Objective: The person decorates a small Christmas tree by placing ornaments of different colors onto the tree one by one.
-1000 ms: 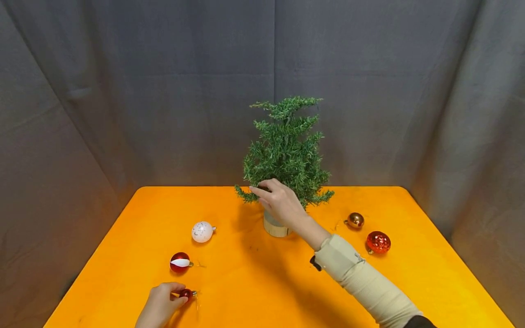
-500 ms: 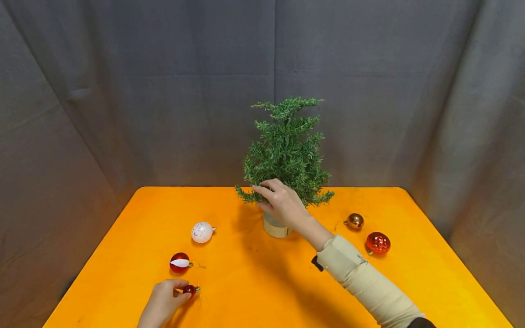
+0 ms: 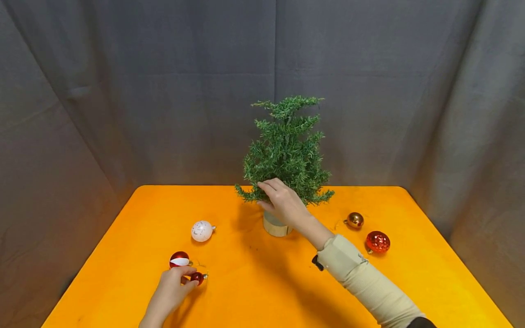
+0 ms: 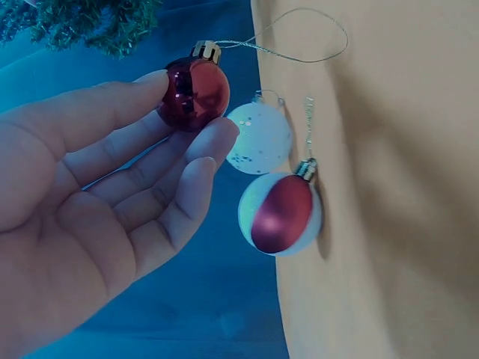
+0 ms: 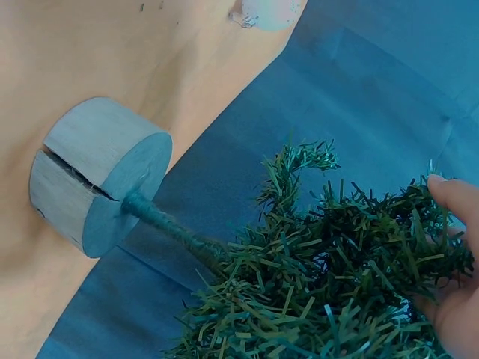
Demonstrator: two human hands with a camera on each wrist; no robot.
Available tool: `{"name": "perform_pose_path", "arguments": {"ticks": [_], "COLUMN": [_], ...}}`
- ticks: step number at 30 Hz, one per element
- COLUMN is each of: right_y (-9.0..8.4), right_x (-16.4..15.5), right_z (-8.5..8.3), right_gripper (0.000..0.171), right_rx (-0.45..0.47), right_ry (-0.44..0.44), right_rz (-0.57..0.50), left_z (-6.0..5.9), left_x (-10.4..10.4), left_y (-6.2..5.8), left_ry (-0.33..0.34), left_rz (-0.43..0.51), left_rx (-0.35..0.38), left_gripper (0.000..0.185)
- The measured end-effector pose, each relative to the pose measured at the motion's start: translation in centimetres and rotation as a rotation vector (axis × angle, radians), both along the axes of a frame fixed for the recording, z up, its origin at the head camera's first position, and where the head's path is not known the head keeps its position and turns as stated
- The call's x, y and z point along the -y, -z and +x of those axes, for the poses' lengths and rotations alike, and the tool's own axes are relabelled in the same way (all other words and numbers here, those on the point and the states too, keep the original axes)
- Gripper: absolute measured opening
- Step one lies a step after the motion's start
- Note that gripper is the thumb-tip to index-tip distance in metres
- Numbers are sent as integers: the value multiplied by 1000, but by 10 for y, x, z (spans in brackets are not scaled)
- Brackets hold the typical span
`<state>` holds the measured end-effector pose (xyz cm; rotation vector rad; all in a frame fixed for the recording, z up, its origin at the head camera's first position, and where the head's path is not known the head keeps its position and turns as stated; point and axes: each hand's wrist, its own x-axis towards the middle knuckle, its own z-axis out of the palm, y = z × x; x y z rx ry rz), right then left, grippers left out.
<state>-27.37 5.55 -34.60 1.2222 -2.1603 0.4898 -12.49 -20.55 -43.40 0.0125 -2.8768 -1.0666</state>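
A small green tree (image 3: 287, 150) stands on a round wooden base (image 3: 275, 226) at the back middle of the orange table (image 3: 262, 282). My right hand (image 3: 282, 203) grips a low left branch (image 5: 352, 247) of the tree. My left hand (image 3: 174, 286) pinches a small shiny red bauble (image 3: 197, 277) (image 4: 194, 91) between thumb and fingertips, lifted just off the table at front left. Its gold thread loop (image 4: 299, 37) trails from the cap. A red-and-white bauble (image 3: 179, 259) (image 4: 281, 213) lies right beside that hand.
A white speckled bauble (image 3: 202, 231) (image 4: 259, 138) lies left of the tree. A gold bauble (image 3: 355, 220) and a red glitter bauble (image 3: 378, 242) lie to the right. Grey curtains (image 3: 123, 91) close in the table on three sides.
My left hand has lifted the small red bauble and carried it forward and right, up beside the red-and-white bauble. My right hand stays on the low branch, shifting slightly.
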Motion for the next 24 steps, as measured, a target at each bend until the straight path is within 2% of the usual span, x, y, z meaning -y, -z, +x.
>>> {"name": "perform_pose_path", "arguments": {"ticks": [9, 19, 24], "right_y": [-1, 3, 3], "right_x": [-2, -2, -3], "right_z": [1, 0, 0], "right_gripper": [42, 45, 47], "right_rx": [20, 13, -4], "right_ry": [-14, -11, -8], "right_rz": [-10, -20, -21], "left_z": [-5, -13, -16], "left_x": [-8, -22, -26], "left_y": [-14, -22, -27], "left_ry": [-3, 7, 11], "left_rz": [49, 155, 160], "left_rx": [-51, -61, -83], "left_gripper": [23, 24, 24]}}
